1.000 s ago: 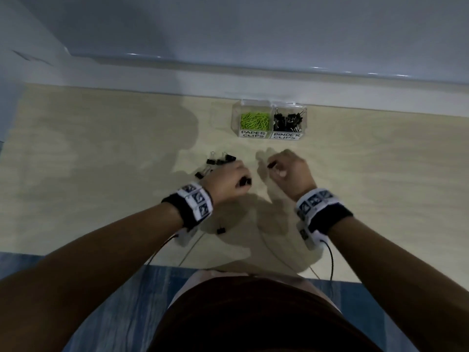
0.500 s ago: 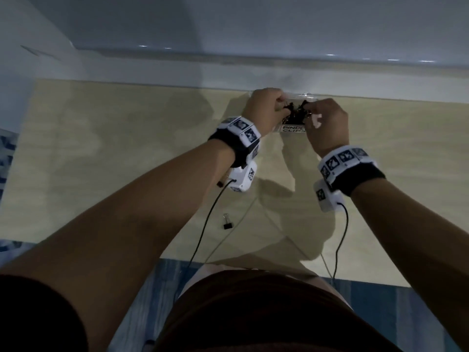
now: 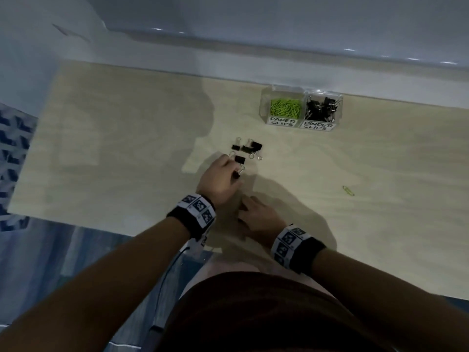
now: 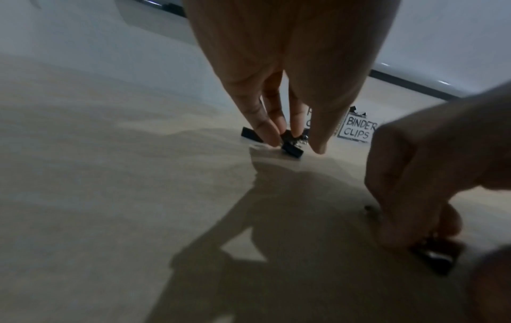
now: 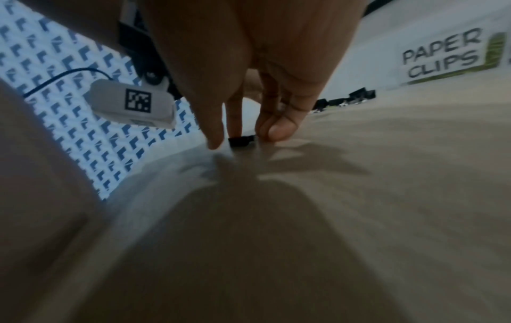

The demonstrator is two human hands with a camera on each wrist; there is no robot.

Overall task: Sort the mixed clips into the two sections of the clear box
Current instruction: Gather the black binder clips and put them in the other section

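My left hand [image 3: 220, 181] is down on the pale wooden tabletop [image 3: 121, 153], fingertips pinching a small black binder clip [image 4: 291, 146] at the edge of the loose pile of black clips [image 3: 247, 148]. My right hand [image 3: 258, 216] pinches another black binder clip [image 5: 241, 140] nearer me. The clear two-section plastic box [image 3: 301, 109] sits far right, green paper clips left, black ones right.

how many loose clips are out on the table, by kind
black binder clips: 6, counting one pinched by the left hand and one under the right hand
green paper clips: 1
total: 7
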